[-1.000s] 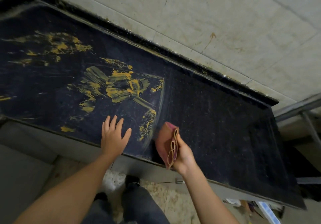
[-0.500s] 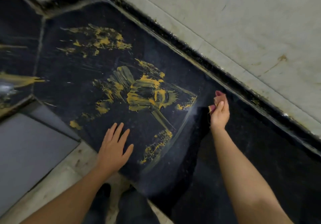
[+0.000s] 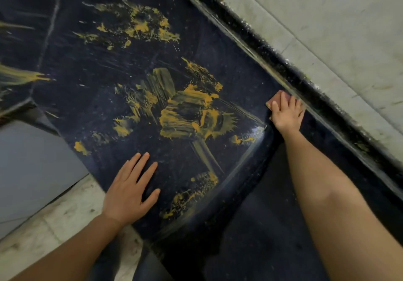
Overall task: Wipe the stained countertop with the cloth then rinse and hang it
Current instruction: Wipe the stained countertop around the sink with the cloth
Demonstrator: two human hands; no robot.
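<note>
The right grip presses the cloth flat on the bench, fingers spread, at the back edge just right of the yellow stain. The left grip lies flat and empty near the front edge. Wiping looks barely begun: most smears are uncleaned, and rinsing and hanging are not yet done.

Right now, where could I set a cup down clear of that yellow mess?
Bare: dark countertop right of the wiped arc, around the right forearm. Crowded: yellow stains from the left hand to the cloth under the right hand.
</note>
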